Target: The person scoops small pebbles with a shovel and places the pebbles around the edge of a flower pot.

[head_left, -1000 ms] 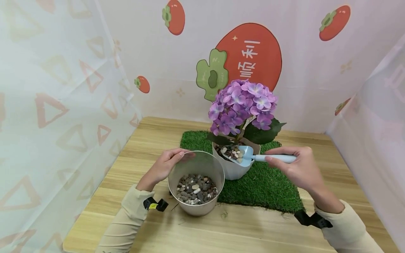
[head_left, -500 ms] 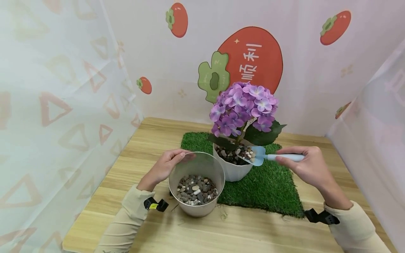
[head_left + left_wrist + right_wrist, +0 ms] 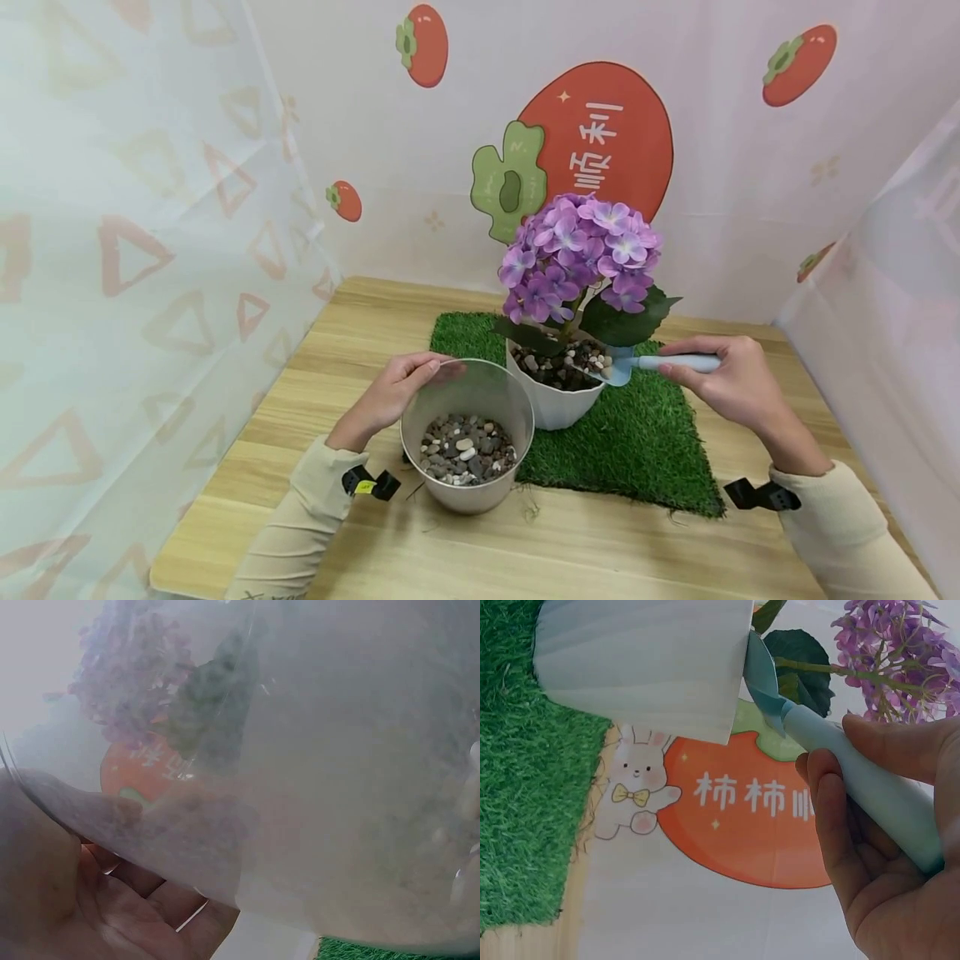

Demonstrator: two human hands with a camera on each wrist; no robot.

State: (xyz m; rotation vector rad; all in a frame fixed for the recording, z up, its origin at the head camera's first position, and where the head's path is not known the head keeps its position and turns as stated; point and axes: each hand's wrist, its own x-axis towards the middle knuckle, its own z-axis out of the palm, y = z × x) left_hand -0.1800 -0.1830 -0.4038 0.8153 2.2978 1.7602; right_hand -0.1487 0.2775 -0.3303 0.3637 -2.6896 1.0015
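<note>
My right hand (image 3: 723, 379) grips the handle of a light blue hand trowel (image 3: 855, 769). Its blade, carrying pebbles (image 3: 592, 358), lies over the right rim of a white flower pot (image 3: 558, 407). In that pot stands a purple hydrangea (image 3: 577, 250) with dark leaves, among pebbles and dark soil. At the front left, my left hand (image 3: 390, 396) pinches the rim of a translucent bucket (image 3: 468, 497), thumb and fingers on either side of the wall. Several grey, brown and white pebbles (image 3: 465, 450) cover the bucket's bottom. The left wrist view looks hazily through the bucket's wall.
A green artificial turf mat (image 3: 637, 458) lies under the flower pot on the wooden table (image 3: 352, 333). Printed cloth walls (image 3: 405, 150) enclose the table at the back and both sides. A few loose grass strands (image 3: 530, 504) lie in front of the mat.
My right hand has drawn the loaded trowel rightward from over the middle of the pot to its right rim, and the blade now sits slightly tilted. The left hand and bucket stay put.
</note>
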